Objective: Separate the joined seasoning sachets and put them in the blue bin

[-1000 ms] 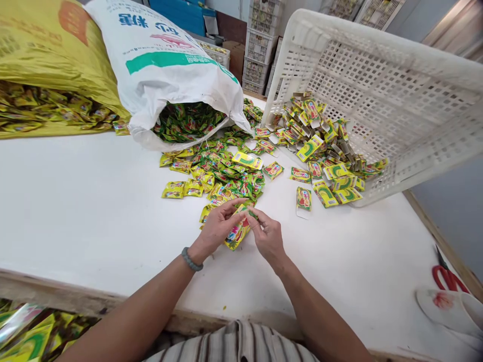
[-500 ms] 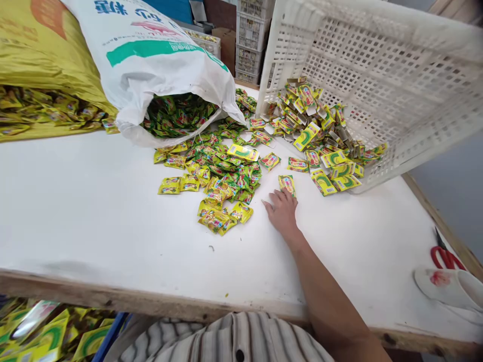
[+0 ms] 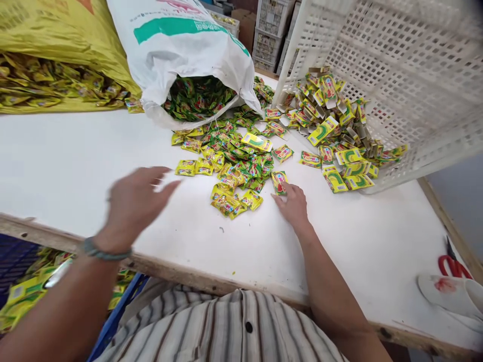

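My right hand rests low over the table, its fingertips on a small green-and-yellow candy packet with a red fruit print. The thumb lies at the packet's near side. My left hand, smeared by motion, hovers over the table at left with thumb and fingers apart and nothing between them. Nearest to it are yellow candy packets. Between the hands lies a heap of green candy packets, with more yellow packets at its near edge. A small yellow box lies on the heap.
A white sack spills green packets. Left of it is a yellow sack of packets. A tipped white basket holds small printed boxes. Red-handled scissors and a white cup sit at right. A blue crate stands below the table edge.
My left hand has come into view from the lower left. My right hand has moved the packet left and nearer across the table. The camera view has shifted.
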Tool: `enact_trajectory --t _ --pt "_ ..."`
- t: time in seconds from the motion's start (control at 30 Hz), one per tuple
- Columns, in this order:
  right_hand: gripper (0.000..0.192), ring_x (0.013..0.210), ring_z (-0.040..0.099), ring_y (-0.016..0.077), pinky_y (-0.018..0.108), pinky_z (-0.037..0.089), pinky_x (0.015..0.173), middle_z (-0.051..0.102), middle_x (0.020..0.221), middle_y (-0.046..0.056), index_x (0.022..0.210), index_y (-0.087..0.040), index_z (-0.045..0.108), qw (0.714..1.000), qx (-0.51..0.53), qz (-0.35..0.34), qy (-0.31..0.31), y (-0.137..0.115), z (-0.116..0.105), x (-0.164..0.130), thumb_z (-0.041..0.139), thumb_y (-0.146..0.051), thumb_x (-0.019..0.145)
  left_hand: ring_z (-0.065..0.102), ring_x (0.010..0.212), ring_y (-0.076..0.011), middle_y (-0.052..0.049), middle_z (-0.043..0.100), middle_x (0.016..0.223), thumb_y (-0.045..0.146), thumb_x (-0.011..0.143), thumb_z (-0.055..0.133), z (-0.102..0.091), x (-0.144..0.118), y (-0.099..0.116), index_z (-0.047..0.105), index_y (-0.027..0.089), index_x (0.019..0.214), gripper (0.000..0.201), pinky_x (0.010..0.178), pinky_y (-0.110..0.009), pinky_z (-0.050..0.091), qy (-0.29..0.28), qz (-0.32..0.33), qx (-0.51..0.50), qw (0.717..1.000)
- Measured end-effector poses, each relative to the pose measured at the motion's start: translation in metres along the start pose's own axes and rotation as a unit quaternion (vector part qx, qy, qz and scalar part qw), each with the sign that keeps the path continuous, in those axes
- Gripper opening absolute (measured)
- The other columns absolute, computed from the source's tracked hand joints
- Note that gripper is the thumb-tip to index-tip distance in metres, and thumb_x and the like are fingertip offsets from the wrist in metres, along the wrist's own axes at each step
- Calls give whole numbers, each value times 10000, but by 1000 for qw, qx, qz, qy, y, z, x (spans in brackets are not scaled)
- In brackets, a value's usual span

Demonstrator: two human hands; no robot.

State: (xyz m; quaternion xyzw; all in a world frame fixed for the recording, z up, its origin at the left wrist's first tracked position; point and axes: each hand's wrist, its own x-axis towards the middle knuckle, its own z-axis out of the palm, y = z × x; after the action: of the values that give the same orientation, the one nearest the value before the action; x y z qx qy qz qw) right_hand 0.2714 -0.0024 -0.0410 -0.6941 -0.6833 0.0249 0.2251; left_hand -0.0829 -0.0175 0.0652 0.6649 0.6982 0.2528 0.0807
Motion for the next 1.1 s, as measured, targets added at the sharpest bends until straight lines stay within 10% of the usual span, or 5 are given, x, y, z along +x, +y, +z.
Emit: enact_trajectory --t 0.2,0.43,0.7,1.1 --pt "331 904 622 218 351 488 836 676 1070 104 1096 -188 662 981 139 108 78 -9 -8 5 575 -321 806 624 772 -227 -59 681 824 415 877 518 82 9 80 637 188 804 266 656 -310 418 -138 108 9 984" --pt "274 1122 550 283 447 403 960 659 1157 126 1067 -190 668 989 47 50 133 -18 -6 1 524 -251 842 539 1028 -294 -131 664 1041 330 850 550 131 26 95 654 146 1075 309 893 -402 403 -158 310 31 937" --pt "428 1296 457 217 392 326 1036 595 1338 74 1339 -209 523 984 38 -171 -34 -38 7 -4 410 -164 929 556 1007 -298 -118 685 1004 252 848 543 126 18 91 648 163 1086 275 863 -428 421 -198 301 -39 932" --pt "439 1148 537 254 389 388 948 618 1277 115 1296 -167 554 979 4 -190 -78 -43 3 -7 531 -209 860 607 893 -279 -102 641 899 218 756 639 122 1 88 544 171 882 165 750 -350 445 -275 218 -31 936"
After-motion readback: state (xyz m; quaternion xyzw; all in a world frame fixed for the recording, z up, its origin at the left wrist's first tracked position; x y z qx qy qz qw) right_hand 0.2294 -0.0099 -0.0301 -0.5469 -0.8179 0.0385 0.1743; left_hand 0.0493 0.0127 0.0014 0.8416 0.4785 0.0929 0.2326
